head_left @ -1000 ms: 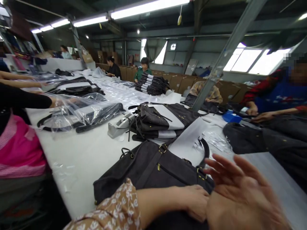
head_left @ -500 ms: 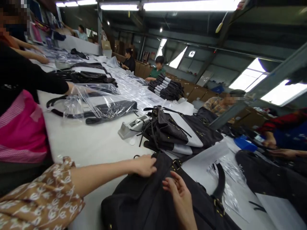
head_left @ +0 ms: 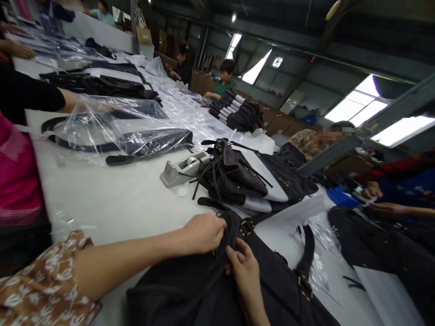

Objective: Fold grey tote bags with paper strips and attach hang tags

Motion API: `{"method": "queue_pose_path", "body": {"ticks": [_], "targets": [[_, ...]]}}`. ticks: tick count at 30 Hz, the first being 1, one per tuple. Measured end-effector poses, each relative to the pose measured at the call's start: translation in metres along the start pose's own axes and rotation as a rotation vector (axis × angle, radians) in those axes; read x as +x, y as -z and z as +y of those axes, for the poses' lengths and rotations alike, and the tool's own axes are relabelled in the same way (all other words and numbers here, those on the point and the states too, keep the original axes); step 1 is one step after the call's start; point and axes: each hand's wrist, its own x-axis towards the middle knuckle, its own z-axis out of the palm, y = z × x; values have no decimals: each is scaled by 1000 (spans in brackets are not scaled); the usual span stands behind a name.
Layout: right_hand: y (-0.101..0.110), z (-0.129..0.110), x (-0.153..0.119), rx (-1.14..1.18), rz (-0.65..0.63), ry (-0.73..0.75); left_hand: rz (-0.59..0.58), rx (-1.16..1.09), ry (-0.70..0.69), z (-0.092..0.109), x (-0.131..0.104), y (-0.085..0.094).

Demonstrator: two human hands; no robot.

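Observation:
A large black bag (head_left: 170,285) with brass-coloured buckles lies in front of me on the white table. My left hand (head_left: 205,232) is closed on the bag's upper edge, its fingertips partly hidden behind the knuckles. Close by on the right, my right hand (head_left: 245,267) pinches the black fabric along the same edge, thumb and fingers drawn together. A dark buckle (head_left: 247,226) sits just above the right fingers. The bag's black strap (head_left: 306,253) curves up at its right side.
Beyond the bag stand a grey tape dispenser (head_left: 183,168) and a stack of black bags (head_left: 234,174) with white sheets. A co-worker's arm (head_left: 70,100) reaches into clear plastic (head_left: 136,122) at left. Another person's hands (head_left: 377,199) work at right. A slanted metal post (head_left: 377,120) crosses the right.
My left hand has gone from loosely curled to closed on the bag's edge. My right hand has moved down and left onto the fabric, its fingers closing. The view has shifted slightly.

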Motion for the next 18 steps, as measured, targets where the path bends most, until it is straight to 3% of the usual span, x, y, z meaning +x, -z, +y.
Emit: {"method": "queue_pose_path", "body": {"ticks": [2, 5, 8, 13, 16, 18], "targets": [[-1, 1, -1, 50, -16, 9, 14, -17, 90, -12, 13, 12], [-1, 1, -2, 123, -20, 29, -58, 5, 85, -23, 29, 20], [-3, -2, -4, 138, -38, 72, -153, 35, 85, -32, 30, 24], [-8, -8, -14, 50, 20, 141, -397, 45, 45, -49, 0, 32], [-10, -11, -24, -93, -18, 118, -374, -121, 68, -42, -23, 29], [-11, -16, -31, -227, -98, 117, -330, -235, 52, -24, -38, 20]]}}
